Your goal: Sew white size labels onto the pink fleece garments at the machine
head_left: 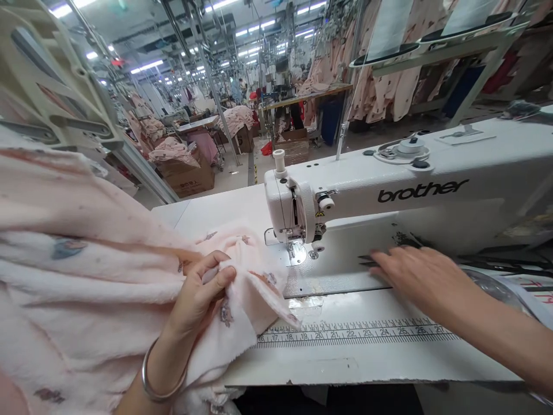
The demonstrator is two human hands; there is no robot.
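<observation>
My left hand (pixel 203 291), with a metal bangle at its wrist, pinches a fold of pale pink fleece fabric (pixel 228 340) between thumb and fingers. The plush fabric carries small printed figures and is heaped over the table's left side. Its edge lies left of the sewing machine's needle plate (pixel 297 253). My right hand (pixel 415 274), somewhat blurred, is closed over small dark thread snips (pixel 366 260) on the machine bed. Their pointed tips stick out leftward past my fingers; the rest is hidden under the hand.
The white brother sewing machine (pixel 401 184) spans the right side. A printed ruler (pixel 337 334) runs along the table front. Thread cones (pixel 389 29) stand upper right. A beige plastic frame (pixel 56 75) rises at left. Cardboard boxes (pixel 190 176) and pink garments fill the workshop behind.
</observation>
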